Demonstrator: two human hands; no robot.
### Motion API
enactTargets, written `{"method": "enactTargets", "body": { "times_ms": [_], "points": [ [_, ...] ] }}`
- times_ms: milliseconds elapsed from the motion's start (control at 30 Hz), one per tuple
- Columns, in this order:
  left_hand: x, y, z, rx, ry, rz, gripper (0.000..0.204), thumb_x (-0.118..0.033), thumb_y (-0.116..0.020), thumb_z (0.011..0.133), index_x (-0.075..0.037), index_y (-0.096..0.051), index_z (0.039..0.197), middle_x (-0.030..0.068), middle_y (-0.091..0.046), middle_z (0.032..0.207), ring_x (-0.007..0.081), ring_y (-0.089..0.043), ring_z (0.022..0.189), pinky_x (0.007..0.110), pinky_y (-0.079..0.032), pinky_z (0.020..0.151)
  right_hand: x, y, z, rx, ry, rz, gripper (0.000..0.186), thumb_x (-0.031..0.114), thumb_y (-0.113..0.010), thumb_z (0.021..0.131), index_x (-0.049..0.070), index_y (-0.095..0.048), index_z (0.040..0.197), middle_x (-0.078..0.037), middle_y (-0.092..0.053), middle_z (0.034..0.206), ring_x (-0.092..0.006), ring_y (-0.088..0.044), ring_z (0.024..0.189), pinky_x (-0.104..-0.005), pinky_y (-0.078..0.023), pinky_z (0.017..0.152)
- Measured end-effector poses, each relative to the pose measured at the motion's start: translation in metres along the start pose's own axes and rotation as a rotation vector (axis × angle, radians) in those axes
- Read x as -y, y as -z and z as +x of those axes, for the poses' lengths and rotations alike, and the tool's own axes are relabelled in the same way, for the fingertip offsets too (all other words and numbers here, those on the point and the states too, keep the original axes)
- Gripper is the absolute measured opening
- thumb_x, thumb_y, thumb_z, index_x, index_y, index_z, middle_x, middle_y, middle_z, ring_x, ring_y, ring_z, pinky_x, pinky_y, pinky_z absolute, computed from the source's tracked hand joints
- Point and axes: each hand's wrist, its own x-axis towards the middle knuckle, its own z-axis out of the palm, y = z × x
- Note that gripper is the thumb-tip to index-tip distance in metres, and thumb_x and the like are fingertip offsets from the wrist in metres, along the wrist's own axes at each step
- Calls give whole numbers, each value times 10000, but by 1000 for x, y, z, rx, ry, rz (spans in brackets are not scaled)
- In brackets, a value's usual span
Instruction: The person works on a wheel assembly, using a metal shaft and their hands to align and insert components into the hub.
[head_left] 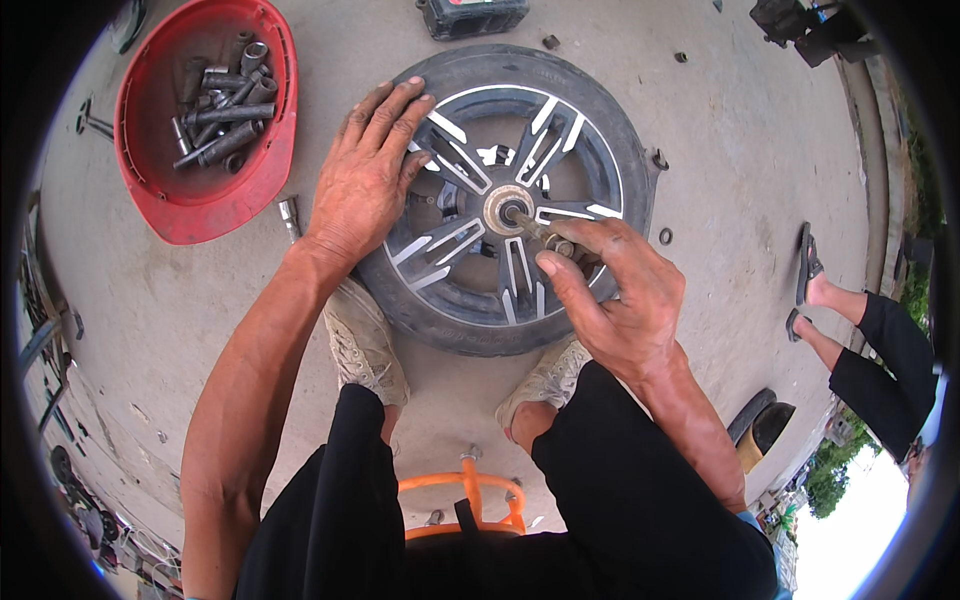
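The wheel (pixel 515 265) lies flat on the ground (pixel 740 200). Left hand (pixel 365 190): fingers extended across the wheel's left edge, closed around nothing. Right hand (pixel 635 300): thumb and forefinger pinched on a metal rod (pixel 535 230), its far end at the wheel's centre. Judged step: work at the hub (pixel 492 208). The next move likely calls for keeping rod and hub aligned.
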Motion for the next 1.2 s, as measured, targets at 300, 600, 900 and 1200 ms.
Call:
{"method": "enactTargets", "body": {
  "times_ms": [300,600,900,1200],
  "points": [
    [1,0,0,-4,-5,-7,603,-248,-665,1014,-148,-480,1579,25,-428,1666,298,-372,1548,459,-334,1294,2,2,-1,22,55,-39,309,49,-861,866,12,-714,1136,-130,-742,960,-203,-743,725,-308,-594,587],
    [1,0,0,-10,-5,-25,597,-248,-663,1017,-146,-482,1577,28,-429,1666,304,-375,1545,469,-337,1289,2,1,0,13,-45,-12,316,44,-860,874,-4,-717,1150,-160,-767,955,-210,-748,760,-306,-586,656],
    [0,0,1,-16,-9,-29,600,-241,-668,1012,-143,-483,1575,31,-432,1664,308,-382,1538,463,-340,1286,0,0,3,-12,-10,10,309,58,-865,849,21,-709,1113,-120,-747,937,-217,-731,725,-315,-583,597],
    [0,1,1,-23,-12,-22,600,-231,-683,999,-135,-495,1560,32,-440,1657,307,-388,1533,459,-349,1280,15,17,9,-26,40,-33,300,3,-846,850,-20,-720,1121,-134,-746,883,-170,-691,689,-283,-540,607]
  ]
}}
